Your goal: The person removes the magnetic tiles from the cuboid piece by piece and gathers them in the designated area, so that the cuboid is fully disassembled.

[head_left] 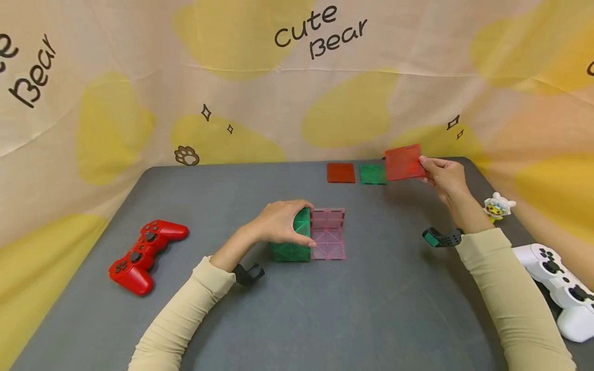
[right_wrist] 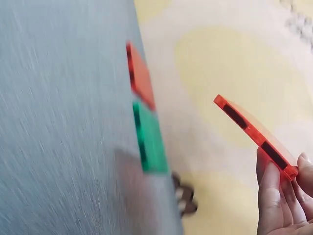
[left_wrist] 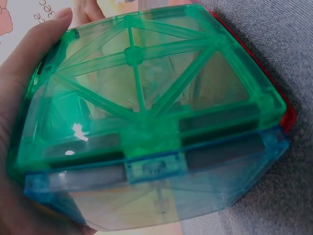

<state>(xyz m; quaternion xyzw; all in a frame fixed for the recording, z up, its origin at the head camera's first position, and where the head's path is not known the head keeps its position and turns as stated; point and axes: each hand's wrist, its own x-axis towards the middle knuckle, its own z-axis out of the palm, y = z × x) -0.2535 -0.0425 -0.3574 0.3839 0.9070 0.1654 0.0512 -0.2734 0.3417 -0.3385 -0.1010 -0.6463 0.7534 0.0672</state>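
In the head view my left hand grips a cube of see-through magnetic tiles standing mid-table, thumb on the near side and fingers behind. Close up in the left wrist view, the cube shows a green tile and a blue tile, with a red edge at the table side. Against its right side are pink tiles, one flat and one upright behind it. My right hand pinches a red square tile by its edge, raised above the table's far right.
A red tile and a green tile lie along the table's back edge. The red game controller sits at left. At right are a white controller and a small figurine. A printed cloth hangs behind.
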